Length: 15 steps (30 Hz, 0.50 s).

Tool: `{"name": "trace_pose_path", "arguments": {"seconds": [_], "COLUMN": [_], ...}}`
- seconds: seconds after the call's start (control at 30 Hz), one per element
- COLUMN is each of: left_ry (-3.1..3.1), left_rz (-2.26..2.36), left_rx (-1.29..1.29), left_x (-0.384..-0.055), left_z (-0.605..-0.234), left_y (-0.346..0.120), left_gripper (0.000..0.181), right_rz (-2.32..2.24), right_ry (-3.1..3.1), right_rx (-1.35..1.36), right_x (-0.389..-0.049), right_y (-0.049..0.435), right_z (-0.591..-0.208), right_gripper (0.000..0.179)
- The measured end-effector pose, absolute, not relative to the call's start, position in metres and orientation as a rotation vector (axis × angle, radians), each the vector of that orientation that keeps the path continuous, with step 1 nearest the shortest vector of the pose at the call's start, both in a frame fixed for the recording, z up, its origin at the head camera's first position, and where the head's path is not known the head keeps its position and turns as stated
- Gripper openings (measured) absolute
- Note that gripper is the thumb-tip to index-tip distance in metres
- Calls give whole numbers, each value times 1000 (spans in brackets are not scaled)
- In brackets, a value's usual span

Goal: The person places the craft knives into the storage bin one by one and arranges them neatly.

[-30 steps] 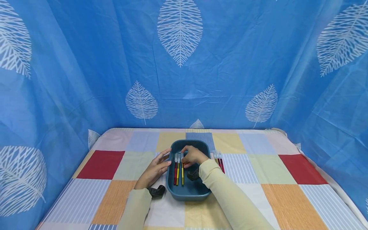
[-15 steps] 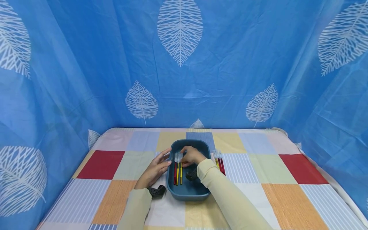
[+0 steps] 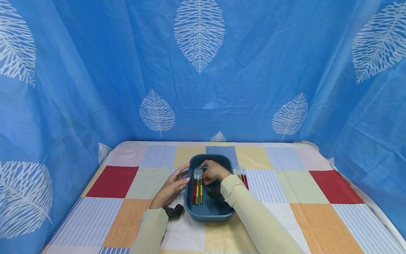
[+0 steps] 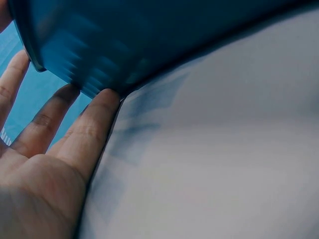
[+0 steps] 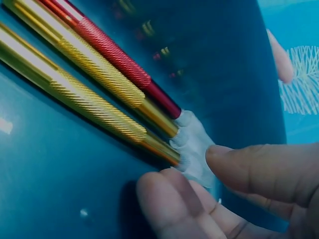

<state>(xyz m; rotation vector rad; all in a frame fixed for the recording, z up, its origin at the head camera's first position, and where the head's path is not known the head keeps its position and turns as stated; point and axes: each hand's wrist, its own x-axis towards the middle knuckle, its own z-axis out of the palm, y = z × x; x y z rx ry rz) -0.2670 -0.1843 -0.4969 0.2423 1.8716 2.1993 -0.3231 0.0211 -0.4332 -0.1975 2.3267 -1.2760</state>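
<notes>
Capped tools, knurling clear only from right wrist; right hand at caps, pinching or not, unclear.

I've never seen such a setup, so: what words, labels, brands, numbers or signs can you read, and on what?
None can be read in any view.
Red tool, two yellow tools: no lettering visible.
Blue tray: no marking visible.
Blue curtain: leaf prints, not writing.
Tools beside the tray: too small to check.
</notes>
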Motion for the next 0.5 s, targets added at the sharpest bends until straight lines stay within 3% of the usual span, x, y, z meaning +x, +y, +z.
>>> {"name": "trace_pose_path", "arguments": {"seconds": [0.5], "left_ry": [1876], "left_rz": [2206], "left_rx": [233], "left_x": [-268], "left_z": [-498], "left_y": [-183], "left_gripper": [69], "right_rz": [-1254], "right_ry": [2272], "right_rx": [-514], "right_x": [-322], "right_y": [49], "right_z": [-418], "right_gripper": [44]}}
